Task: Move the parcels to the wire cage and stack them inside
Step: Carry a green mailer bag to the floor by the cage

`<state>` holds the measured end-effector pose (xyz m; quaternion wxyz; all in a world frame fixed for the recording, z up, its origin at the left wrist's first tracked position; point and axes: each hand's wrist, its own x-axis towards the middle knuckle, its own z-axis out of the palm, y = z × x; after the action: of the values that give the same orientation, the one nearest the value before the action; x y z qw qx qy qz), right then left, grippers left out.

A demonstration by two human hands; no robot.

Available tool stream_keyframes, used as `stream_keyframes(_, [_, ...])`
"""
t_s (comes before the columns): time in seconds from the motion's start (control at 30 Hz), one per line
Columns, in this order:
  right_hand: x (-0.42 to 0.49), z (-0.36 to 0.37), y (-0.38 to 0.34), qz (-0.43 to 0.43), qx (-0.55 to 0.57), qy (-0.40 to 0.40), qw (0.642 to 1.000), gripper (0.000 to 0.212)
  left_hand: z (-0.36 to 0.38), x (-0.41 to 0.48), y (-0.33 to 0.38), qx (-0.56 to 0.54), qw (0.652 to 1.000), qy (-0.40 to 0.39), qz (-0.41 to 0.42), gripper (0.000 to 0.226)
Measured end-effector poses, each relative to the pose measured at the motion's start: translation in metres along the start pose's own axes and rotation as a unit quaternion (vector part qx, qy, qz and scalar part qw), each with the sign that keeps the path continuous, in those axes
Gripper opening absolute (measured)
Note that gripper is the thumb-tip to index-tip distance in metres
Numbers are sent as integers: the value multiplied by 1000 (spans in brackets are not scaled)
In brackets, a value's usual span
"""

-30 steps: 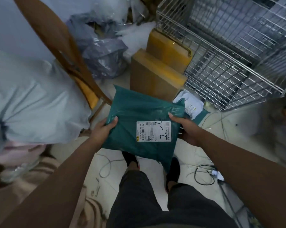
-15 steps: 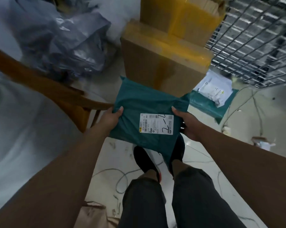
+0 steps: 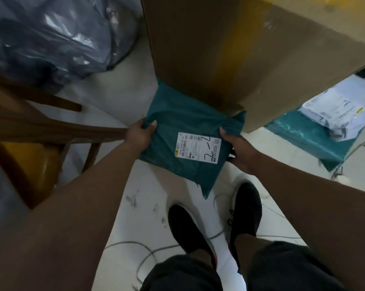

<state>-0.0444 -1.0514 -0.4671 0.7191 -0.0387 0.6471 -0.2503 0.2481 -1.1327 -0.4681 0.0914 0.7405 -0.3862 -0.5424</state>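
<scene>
- Both hands hold a teal parcel [image 3: 190, 131] in the air, above the pale floor [image 3: 139, 206] and in front of the person's legs.
- The left hand [image 3: 140, 136] grips the parcel's left edge, with the thumb on top and the fingers curled round the side.
- The right hand [image 3: 240, 152] grips the right edge with the thumb on top; its fingers are hidden underneath.
- A white label [image 3: 198, 150] with black handwriting faces up, nearer the right hand.
- The parcel's far edge meets the foot of a big cardboard box [image 3: 251, 55]; whether they touch cannot be told.
- Right of the box, a second teal parcel [image 3: 303, 137] lies on the floor with a pale bag [image 3: 335, 110] on top.
- A wooden chair [image 3: 40, 127] stands at the left, with grey plastic bags [image 3: 51, 34] beyond it.
- Two black shoes [image 3: 188, 227] stand among thin cables [image 3: 148, 248].
</scene>
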Motion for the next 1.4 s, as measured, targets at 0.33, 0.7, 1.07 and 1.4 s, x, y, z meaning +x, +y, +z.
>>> stream_keyframes(0.33, [18,13,4,20,-43,-7,999,45,7,12,-12,61,998,-9,-2,54])
stream_keyframes(0.7, [-170,60,-89,-12,-153,2,988,48,-13,-167,121,-56,995,7,86,23])
stream_keyframes(1.07, [-489,98,-199,-117,-200,-26,972,25,-104,-406,287,138,972,-20,191,20])
stream_keyframes(1.4, [-631,43,-200,-185,-162,41,968,19,-100,-541,360,191,944,-54,263,15])
